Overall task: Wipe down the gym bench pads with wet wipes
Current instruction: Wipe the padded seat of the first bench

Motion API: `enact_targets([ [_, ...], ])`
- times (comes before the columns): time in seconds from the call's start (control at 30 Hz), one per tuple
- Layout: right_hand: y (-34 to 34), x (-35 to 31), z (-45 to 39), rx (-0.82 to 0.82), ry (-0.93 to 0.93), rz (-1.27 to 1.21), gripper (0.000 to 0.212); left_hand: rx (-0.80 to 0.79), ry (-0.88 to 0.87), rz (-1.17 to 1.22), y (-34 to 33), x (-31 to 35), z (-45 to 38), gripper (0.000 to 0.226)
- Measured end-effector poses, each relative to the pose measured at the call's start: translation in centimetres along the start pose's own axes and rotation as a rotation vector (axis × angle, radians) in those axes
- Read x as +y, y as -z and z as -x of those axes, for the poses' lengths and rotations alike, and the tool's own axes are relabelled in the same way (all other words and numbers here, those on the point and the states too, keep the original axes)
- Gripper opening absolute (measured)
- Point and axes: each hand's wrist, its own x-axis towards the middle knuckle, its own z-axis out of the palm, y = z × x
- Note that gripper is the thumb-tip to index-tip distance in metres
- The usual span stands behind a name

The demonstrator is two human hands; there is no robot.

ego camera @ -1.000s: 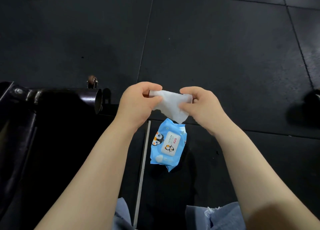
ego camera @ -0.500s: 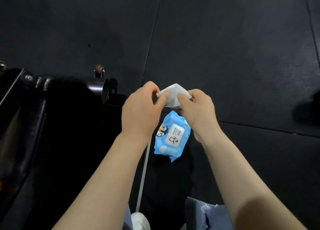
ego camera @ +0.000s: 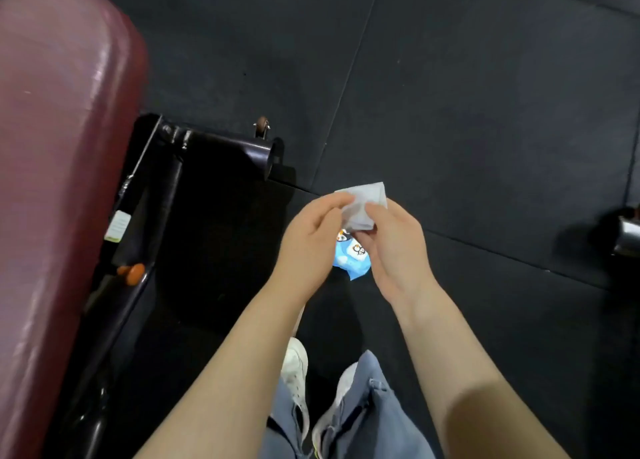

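A folded white wet wipe (ego camera: 363, 204) is held in front of me at mid-frame. My left hand (ego camera: 310, 242) pinches its left edge and my right hand (ego camera: 396, 251) pinches its lower right side. Below the hands, partly hidden by them, a blue wet wipe pack (ego camera: 351, 258) lies on the floor. The dark red bench pad (ego camera: 59, 168) fills the left side of the view, well to the left of both hands.
The bench's black metal frame (ego camera: 214, 147) with a small wheel (ego camera: 261, 126) and an orange knob (ego camera: 133, 273) sits between the pad and my hands. Black rubber floor mats (ego camera: 467, 95) spread ahead. Other dark equipment (ego camera: 627, 232) is at the right edge. My shoes and jeans (ego camera: 346, 399) are below.
The view has swung left and up, bringing the red bench pad into sight. My hands have folded the wipe smaller and now cover more of the blue pack.
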Motion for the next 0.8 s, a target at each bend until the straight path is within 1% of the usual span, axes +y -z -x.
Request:
enact_targets([
  [0.07, -1.0, -2.3, 2.1, 0.024, -0.056, 0.037, 0.029, 0.096, 0.070, 0.021, 2.0, 2.5, 1.4, 0.034],
  [0.17, -3.0, -5.6, 4.9, 0.031, -0.099, 0.064, 0.026, 0.119, 0.138, -0.102, 5.8, 5.2, 3.3, 0.036],
  [0.27, -6.2, -8.6, 7.0, -0.066, -0.122, 0.036, 0.019, 0.108, 0.120, -0.348, 10.5, 7.2, 5.0, 0.037],
  [0.33, -8.9, -10.0, 7.9, -0.144, -0.096, 0.073, 0.019, 0.147, 0.118, -0.455, 13.6, 7.9, 5.7, 0.039],
  [0.43, -13.6, -11.2, 8.3, -0.195, -0.040, 0.174, 0.019, 0.249, 0.180, -0.483, 18.1, 8.3, 6.0, 0.043],
  [0.5, -16.6, -11.3, 8.1, -0.213, -0.038, 0.225, 0.018, 0.285, 0.231, -0.482, 20.7, 8.2, 5.6, 0.045],
  [0.63, -22.4, -10.9, 6.6, -0.208, -0.066, 0.331, 0.017, 0.299, 0.271, -0.484, 25.9, 7.3, 4.4, 0.049],
  [0.7, -24.8, -10.2, 5.7, -0.214, -0.050, 0.437, 0.015, 0.286, 0.311, -0.500, 28.7, 6.9, 3.9, 0.050],
  [0.8, -28.9, -10.0, 4.5, -0.294, 0.014, 0.610, 0.034, 0.287, 0.343, -0.502, 32.4, 6.8, 3.4, 0.050],
])
